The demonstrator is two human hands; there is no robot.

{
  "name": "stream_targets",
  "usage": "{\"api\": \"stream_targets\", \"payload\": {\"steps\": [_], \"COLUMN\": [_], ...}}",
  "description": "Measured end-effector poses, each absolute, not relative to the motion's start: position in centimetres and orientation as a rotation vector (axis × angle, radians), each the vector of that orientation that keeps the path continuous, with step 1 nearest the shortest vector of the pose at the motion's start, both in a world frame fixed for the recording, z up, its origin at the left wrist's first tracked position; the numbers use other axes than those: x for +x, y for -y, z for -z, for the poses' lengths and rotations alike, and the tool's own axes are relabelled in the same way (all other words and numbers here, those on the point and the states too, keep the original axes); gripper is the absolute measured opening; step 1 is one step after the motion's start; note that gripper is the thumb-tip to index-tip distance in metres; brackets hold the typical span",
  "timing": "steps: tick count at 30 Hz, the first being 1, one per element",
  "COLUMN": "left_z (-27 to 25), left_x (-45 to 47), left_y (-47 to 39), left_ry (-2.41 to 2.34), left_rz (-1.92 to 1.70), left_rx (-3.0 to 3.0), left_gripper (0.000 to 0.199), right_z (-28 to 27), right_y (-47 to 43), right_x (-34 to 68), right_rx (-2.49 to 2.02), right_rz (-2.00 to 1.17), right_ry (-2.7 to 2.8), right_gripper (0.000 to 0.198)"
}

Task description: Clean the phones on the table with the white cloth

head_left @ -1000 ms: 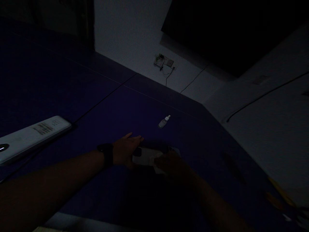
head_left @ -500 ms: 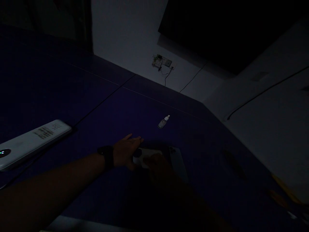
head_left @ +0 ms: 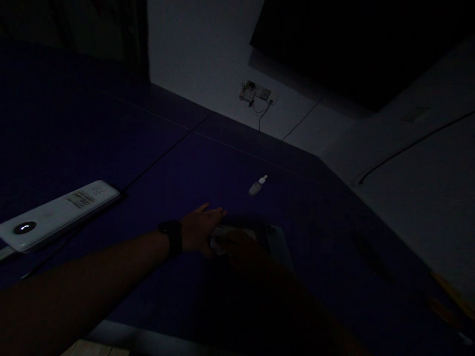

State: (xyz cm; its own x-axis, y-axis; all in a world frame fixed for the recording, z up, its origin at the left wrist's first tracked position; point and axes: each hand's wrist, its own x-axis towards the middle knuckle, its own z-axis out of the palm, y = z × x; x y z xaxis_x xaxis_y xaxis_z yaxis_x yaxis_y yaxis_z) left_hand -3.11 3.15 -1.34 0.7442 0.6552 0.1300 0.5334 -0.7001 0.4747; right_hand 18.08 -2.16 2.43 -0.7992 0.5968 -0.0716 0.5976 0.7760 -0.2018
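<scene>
In the dim light, my left hand (head_left: 200, 228), with a dark watch on its wrist, lies at the left end of a pale flat device (head_left: 247, 231), probably a phone. Its fingers are stretched out and the thumb is low by the device's edge. My right hand (head_left: 241, 247) is over the device, its fingers closed on a small pale wad (head_left: 218, 245) that looks like cloth. That hand hides most of the device. A second phone (head_left: 280, 244), light blue-grey with a camera cluster, lies just to the right. Beyond the hands is a small clear dropper bottle (head_left: 257, 186) with a white top.
A long white device (head_left: 55, 215) with a round lit display lies at the left on the dark blue surface (head_left: 148, 133). A thin cable runs from it to the wall. Wall sockets (head_left: 256, 91) with wires sit below a large black panel (head_left: 326, 44).
My right fingers have moved left across the pale device, over its dark round spot, with the pale wad now showing beneath them. The whole view has shifted slightly; my left hand stays at the device.
</scene>
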Motion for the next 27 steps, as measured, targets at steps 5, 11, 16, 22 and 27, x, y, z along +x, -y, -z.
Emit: {"api": "stream_targets", "payload": {"steps": [5,11,16,22,27], "left_z": [1.3,1.5,1.6,1.6,1.3], "left_x": [-3.0,-3.0,-3.0,-2.9,-3.1], "left_y": [-2.9,-3.0,-3.1,-3.1,-3.1], "left_ry": [-0.923,-0.925,-0.918,-0.92,-0.899], "left_rz": [-0.414,-0.428,-0.417,-0.424,-0.427], "left_rx": [2.565,2.557,2.552,2.535,2.53], "left_gripper": [0.106,0.109,0.111,0.112,0.108], "right_z": [-2.3,-2.1,-2.0,-2.4,-3.6], "right_y": [1.4,1.3,1.0,1.4,2.7], "right_x": [19.8,21.2,22.5,23.0,24.2], "right_rx": [1.067,1.034,1.23,1.274,1.302], "right_rz": [0.419,0.379,0.333,0.521,0.469], "right_ry": [-2.922,-2.917,-2.812,-2.93,-3.051], "right_gripper": [0.049,0.049,0.052,0.056,0.036]}}
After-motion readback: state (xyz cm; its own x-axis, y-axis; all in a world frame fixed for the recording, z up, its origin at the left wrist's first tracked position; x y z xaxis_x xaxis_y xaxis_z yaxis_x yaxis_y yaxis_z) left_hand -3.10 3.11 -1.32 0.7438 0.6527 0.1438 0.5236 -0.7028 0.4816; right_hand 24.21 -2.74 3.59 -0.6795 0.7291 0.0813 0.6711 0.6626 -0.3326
